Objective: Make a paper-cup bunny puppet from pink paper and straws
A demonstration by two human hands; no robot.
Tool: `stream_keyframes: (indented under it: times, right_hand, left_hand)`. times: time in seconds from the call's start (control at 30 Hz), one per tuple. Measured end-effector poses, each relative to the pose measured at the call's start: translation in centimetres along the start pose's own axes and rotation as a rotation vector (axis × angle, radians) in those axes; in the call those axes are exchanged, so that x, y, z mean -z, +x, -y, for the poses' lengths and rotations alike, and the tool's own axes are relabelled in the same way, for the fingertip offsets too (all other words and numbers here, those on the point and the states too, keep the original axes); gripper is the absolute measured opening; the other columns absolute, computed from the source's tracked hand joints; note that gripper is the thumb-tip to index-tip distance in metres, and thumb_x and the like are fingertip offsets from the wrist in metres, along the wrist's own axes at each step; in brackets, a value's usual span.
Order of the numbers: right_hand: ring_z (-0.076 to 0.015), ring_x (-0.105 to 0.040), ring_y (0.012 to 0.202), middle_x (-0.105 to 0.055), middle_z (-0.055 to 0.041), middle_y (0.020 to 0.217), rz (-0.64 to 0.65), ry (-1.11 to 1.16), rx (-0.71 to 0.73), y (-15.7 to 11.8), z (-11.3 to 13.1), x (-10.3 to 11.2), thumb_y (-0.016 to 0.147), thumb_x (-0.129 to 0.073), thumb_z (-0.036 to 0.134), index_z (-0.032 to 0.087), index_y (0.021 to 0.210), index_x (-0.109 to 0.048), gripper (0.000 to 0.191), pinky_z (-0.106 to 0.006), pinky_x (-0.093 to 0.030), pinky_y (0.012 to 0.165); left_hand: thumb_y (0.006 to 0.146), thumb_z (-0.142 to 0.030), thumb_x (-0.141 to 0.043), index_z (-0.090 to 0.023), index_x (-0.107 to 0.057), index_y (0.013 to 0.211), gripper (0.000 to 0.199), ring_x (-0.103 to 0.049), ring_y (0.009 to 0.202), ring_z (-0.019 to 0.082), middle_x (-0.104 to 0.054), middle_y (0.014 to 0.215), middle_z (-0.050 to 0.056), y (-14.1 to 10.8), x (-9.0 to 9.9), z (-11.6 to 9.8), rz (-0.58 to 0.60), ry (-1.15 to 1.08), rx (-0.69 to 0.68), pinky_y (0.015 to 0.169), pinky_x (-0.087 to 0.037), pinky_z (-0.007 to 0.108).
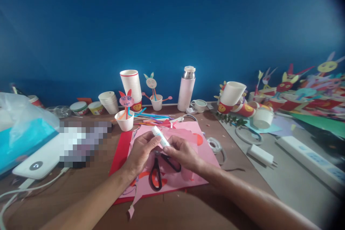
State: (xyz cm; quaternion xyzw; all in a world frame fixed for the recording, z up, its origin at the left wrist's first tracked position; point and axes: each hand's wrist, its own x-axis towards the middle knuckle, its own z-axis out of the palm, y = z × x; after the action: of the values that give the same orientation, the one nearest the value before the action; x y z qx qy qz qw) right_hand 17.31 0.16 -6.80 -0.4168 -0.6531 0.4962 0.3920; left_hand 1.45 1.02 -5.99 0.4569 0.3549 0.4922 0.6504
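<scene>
Both hands meet over a pile of pink paper (185, 179) near the middle of the table. A white glue stick (161, 137) slants between them. My left hand (140, 151) is closed round its upper part, and my right hand (184, 152) has its fingers closed at the lower end. Black-handled scissors (155, 176) lie on the paper just below the hands, their blades partly hidden. Orange-red paper pieces (198, 139) rest on the pink sheets. Behind the left hand stands a white cup (125, 121) with a pink paper face (126, 100) on a stick.
A cup stack (131, 82), a pink flask (186, 91) and a small cup (199, 105) stand along the blue wall. At the left lie a white power bank (40, 161) and cables. Tape (214, 145), a charger (261, 155), a power strip (309, 158) and paper-figure cups are on the right.
</scene>
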Motion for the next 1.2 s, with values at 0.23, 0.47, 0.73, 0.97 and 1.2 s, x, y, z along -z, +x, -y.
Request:
stream_keyframes:
  times: [0.23, 0.47, 0.73, 0.97, 1.2]
  right_hand:
    - [-0.0051, -0.035, 0.042, -0.038, 0.0061, 0.054, 0.162, 0.170, -0.111, -0.4, 0.1, 0.1, 0.080, -0.041, 0.057, 0.017, 0.076, -0.046, 0.040, -0.017, -0.026, 0.039]
    - [-0.0052, -0.030, 0.040, -0.034, 0.0071, 0.049, 0.208, 0.179, -0.108, -0.1, 0.1, 0.2, 0.080, -0.043, 0.057, 0.018, 0.070, -0.043, 0.041, -0.017, -0.024, 0.037]
    - [-0.0059, -0.036, 0.050, -0.042, 0.0039, 0.058, 0.047, -0.080, 0.059, -0.2, -0.7, -0.4, 0.083, -0.045, 0.045, 0.014, 0.072, -0.052, 0.035, -0.017, -0.027, 0.044]
    - [-0.0069, -0.040, 0.053, -0.051, 0.0036, 0.062, -0.039, -0.271, 0.076, -0.5, -0.8, -0.8, 0.082, -0.049, 0.037, 0.014, 0.078, -0.057, 0.024, -0.018, -0.028, 0.047]
    - [-0.0064, -0.038, 0.051, -0.048, 0.0052, 0.059, -0.158, -0.276, 0.028, -0.9, -0.4, -1.4, 0.076, -0.057, 0.035, 0.016, 0.075, -0.054, 0.019, -0.018, -0.027, 0.047]
  left_hand:
    - [0.070, -0.029, -0.063, -0.016, -0.060, 0.080, 0.017, -0.058, 0.065, 0.013, -0.062, 0.074, 0.001, 0.0, 0.0, -0.4, -0.016, 0.017, 0.009, 0.062, -0.045, 0.024]
    - [0.072, -0.028, -0.062, -0.014, -0.060, 0.080, 0.016, -0.058, 0.061, 0.013, -0.061, 0.069, 0.001, -0.1, -0.2, -0.6, 0.025, -0.033, 0.025, 0.062, -0.047, 0.027]
    - [0.071, -0.029, -0.063, -0.016, -0.065, 0.082, 0.017, -0.058, 0.066, 0.013, -0.064, 0.073, 0.001, 0.0, -0.1, -0.3, 0.005, -0.011, 0.029, 0.064, -0.047, 0.024]
    - [0.070, -0.030, -0.064, -0.016, -0.064, 0.079, 0.017, -0.058, 0.066, 0.013, -0.062, 0.072, 0.001, 0.0, -0.2, 0.0, -0.044, 0.012, 0.052, 0.063, -0.045, 0.023]
    - [0.070, -0.029, -0.063, -0.017, -0.062, 0.076, 0.013, -0.057, 0.060, 0.013, -0.060, 0.068, 0.000, 0.0, -0.3, 0.2, -0.070, 0.000, 0.038, 0.063, -0.046, 0.026]
